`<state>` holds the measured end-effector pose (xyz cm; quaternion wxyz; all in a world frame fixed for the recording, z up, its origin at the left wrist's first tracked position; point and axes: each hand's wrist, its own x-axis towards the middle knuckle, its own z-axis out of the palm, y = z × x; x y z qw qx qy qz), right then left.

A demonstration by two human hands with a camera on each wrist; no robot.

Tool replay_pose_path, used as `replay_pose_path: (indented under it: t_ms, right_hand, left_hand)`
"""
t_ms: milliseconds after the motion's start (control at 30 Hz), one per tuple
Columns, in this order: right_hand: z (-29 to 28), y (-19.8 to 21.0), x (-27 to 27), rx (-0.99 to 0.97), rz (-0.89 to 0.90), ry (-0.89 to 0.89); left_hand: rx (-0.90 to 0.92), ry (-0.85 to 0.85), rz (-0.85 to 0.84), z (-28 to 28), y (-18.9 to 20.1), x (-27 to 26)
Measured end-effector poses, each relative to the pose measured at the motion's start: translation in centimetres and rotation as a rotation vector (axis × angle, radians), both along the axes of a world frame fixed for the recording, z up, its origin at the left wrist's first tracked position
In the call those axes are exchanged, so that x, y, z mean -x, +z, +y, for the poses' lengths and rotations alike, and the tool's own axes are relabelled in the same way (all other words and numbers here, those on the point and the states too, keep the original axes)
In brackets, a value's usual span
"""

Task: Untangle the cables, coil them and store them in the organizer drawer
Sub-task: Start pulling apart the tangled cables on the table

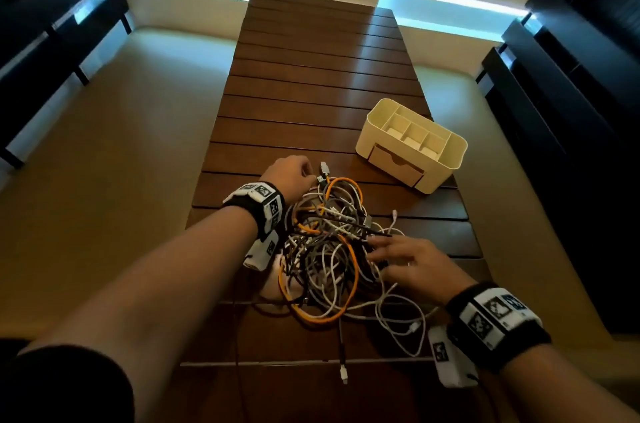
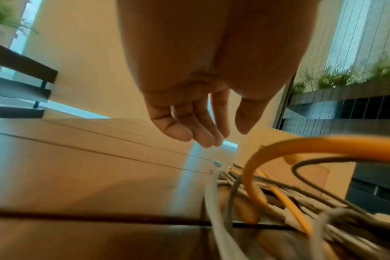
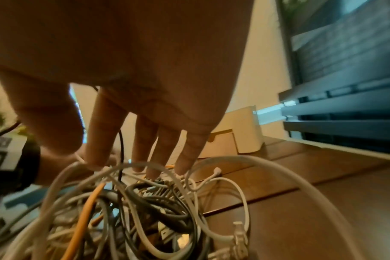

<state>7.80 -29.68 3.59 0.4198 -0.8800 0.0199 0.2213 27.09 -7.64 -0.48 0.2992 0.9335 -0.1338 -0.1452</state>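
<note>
**Tangled cables between both hands, organizer beyond**

Heaped on the slatted wooden table (image 1: 311, 83): a cable tangle (image 1: 332, 249) of white, grey, black and orange leads, all knotted together, none coiled. Beyond the tangle and to its right, apart from it: a cream desk organizer (image 1: 412, 145), upright, open top compartments showing nothing inside, wooden drawer (image 1: 396, 164) in its front pushed in.

From the head view alone: the whole layout, with the left hand (image 1: 289, 176) at the tangle's far-left edge by a loose USB plug (image 1: 323, 167), and the right hand (image 1: 408, 260) lying on the tangle's near-right side. Finger state of the left hand hard to read there.

From the left wrist view: left hand (image 2: 189, 98) relaxed, fingers (image 2: 203, 130) loosely extended above the table, holding nothing, an orange cable (image 2: 301, 146) arching just beside it.

From the right wrist view: right hand (image 3: 145, 88) spread, straight fingertips (image 3: 185, 167) touching white strands atop the tangle, nothing pinched. Visible only here: a clear network plug (image 3: 239, 234) at the tangle's near edge.
</note>
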Motion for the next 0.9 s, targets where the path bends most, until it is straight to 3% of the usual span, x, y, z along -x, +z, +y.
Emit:
replay_pose_path:
  t_ms: [133,333,500,667,833,900]
  right_hand:
    - [-1.0,-0.6,1.1,-0.029,-0.194,-0.315]
    - [0.5,-1.4,0.6,0.033,-0.339,-0.325]
    - [1.6,-1.9,0.0,0.099,-0.324,-0.210]
    - [2.8,-1.8,-0.5,0.051,-0.362,-0.291]
    - [4.1,-1.2,-1.5,0.135,-0.627,-0.396]
    - [4.7,-0.7,-1.3,0.069,-0.704,-0.460]
  left_hand:
    - [-0.085,-0.097,0.028,-2.4,-1.5,-2.2]
    - [-0.370,-0.268,0.062,-4.7,-3.6,-3.0]
    - [-0.237,-0.222,0.035,-5.1,-2.5,-2.3]
    - [0.053,-0.061,-0.114,-3.1,-1.4,-1.6]
    - [-0.023,-0.190,0.009,-1.4,-3.1,-0.5]
    - [-0.072,-0.224,0.040,-1.3,-3.8,-0.4]
